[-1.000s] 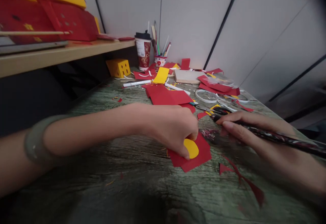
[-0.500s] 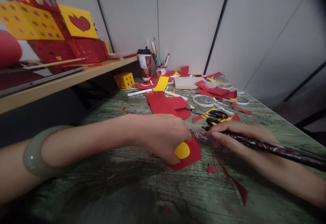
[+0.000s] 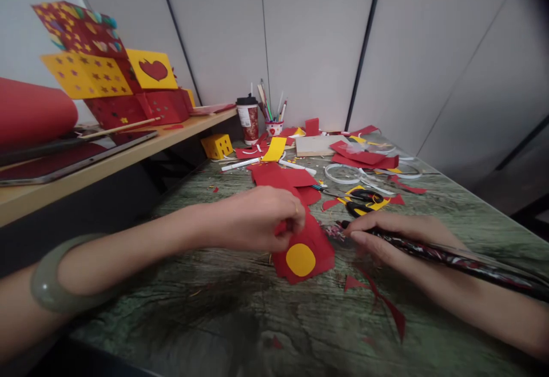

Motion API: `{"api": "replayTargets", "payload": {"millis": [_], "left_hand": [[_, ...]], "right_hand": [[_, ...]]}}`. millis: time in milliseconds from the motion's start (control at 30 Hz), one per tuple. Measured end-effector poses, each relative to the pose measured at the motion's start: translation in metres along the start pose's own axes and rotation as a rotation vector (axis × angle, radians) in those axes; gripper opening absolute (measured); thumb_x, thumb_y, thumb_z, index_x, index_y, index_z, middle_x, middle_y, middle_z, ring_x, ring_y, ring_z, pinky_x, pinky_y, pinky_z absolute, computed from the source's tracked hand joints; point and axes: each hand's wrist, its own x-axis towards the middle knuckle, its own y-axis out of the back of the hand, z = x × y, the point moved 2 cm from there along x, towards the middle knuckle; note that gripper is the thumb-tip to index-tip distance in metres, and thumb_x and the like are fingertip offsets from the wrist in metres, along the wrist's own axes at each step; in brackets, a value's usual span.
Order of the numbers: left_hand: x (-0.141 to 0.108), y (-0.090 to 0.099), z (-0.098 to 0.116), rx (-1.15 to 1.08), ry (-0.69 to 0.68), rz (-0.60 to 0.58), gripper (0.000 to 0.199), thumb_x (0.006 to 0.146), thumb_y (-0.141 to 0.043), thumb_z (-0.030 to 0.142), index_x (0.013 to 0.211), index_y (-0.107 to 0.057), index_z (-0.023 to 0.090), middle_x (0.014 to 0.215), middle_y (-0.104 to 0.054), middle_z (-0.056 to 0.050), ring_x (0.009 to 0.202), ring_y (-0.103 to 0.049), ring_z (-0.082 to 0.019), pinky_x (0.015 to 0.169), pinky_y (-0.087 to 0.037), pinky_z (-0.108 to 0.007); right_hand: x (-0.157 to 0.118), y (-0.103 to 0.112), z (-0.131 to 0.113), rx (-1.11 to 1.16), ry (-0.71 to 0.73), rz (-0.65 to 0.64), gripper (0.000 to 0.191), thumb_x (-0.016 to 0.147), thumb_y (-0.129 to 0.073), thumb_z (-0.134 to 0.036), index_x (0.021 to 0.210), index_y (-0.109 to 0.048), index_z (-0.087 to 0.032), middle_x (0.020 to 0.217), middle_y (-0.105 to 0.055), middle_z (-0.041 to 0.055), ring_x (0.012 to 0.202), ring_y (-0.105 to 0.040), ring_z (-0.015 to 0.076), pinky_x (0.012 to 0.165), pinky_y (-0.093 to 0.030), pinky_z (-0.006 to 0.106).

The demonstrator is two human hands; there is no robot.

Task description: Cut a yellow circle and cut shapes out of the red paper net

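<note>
A round yellow paper piece (image 3: pixel 301 260) lies on a red paper piece (image 3: pixel 326 254) near the middle of the table. Just above and behind the circle is my left hand (image 3: pixel 268 219), its fingers curled into a pinch; whatever is between them is too small or hidden to make out. A green bangle circles that wrist. My right hand (image 3: pixel 386 228) grips a long, dark, pen-like stick (image 3: pixel 446 258) with a red and white pattern, its black tip pointing left. Small pinkish bits (image 3: pixel 337 230) lie by that tip. Black-handled scissors (image 3: pixel 364 197) rest beyond the right hand.
Red paper sheets (image 3: pixel 274 175), white rings (image 3: pixel 343 174) and red scraps (image 3: pixel 397 315) are scattered about. Farther back stand a yellow box (image 3: pixel 217 146), a lidded cup (image 3: pixel 247 119) and a pen holder (image 3: pixel 274 129). At left, a wooden shelf (image 3: pixel 189 137) bears decorated boxes (image 3: pixel 158 69).
My left hand has lifted back from the yellow circle, which now shows whole on the red paper. My right hand keeps its hold on the stick. The view has shifted, showing more of the shelf.
</note>
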Motion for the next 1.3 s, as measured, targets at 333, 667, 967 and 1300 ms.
{"api": "replayTargets", "payload": {"millis": [333, 667, 967, 1300], "left_hand": [[-0.031, -0.030, 0.016, -0.097, 0.323, -0.012, 0.032, 0.072, -0.056, 0.044, 0.095, -0.053, 0.022, 0.090, -0.051, -0.001, 0.082, -0.047, -0.016, 0.067, -0.036, -0.026], [-0.046, -0.043, 0.024, -0.366, 0.274, -0.002, 0.005, 0.075, -0.053, 0.019, 0.076, -0.058, 0.021, 0.083, -0.055, 0.004, 0.080, -0.048, -0.010, 0.070, -0.034, -0.021], [-0.066, -0.047, 0.008, -0.608, 0.694, 0.250, 0.026, 0.071, -0.056, 0.032, 0.094, -0.048, 0.022, 0.074, -0.054, 0.002, 0.064, -0.048, -0.012, 0.055, -0.035, -0.024], [-0.034, -0.040, -0.035, -1.285, 0.866, 0.460, 0.050, 0.061, -0.067, 0.030, 0.102, -0.041, 0.014, 0.089, -0.056, -0.006, 0.061, -0.054, -0.011, 0.053, -0.043, -0.023]], "right_hand": [[0.001, -0.009, -0.005, 0.012, 0.060, -0.043, 0.017, 0.081, -0.044, -0.031, 0.086, -0.058, -0.024, 0.081, -0.067, -0.0006, 0.068, -0.062, 0.0172, 0.058, -0.049, 0.025], [0.003, -0.034, 0.011, -0.036, 0.110, -0.087, 0.041, 0.074, -0.054, -0.038, 0.112, -0.045, -0.024, 0.107, -0.057, 0.0070, 0.094, -0.055, 0.0243, 0.078, -0.047, 0.039], [0.002, -0.037, 0.000, -0.089, 0.119, -0.028, 0.047, 0.076, -0.054, -0.036, 0.118, -0.038, -0.023, 0.115, -0.050, 0.0062, 0.104, -0.047, 0.0225, 0.086, -0.042, 0.037], [-0.014, -0.039, -0.045, -0.058, 0.760, -0.344, 0.023, 0.080, -0.048, -0.019, 0.101, -0.058, -0.021, 0.094, -0.068, 0.0047, 0.093, -0.059, 0.0169, 0.080, -0.048, 0.025]]}}
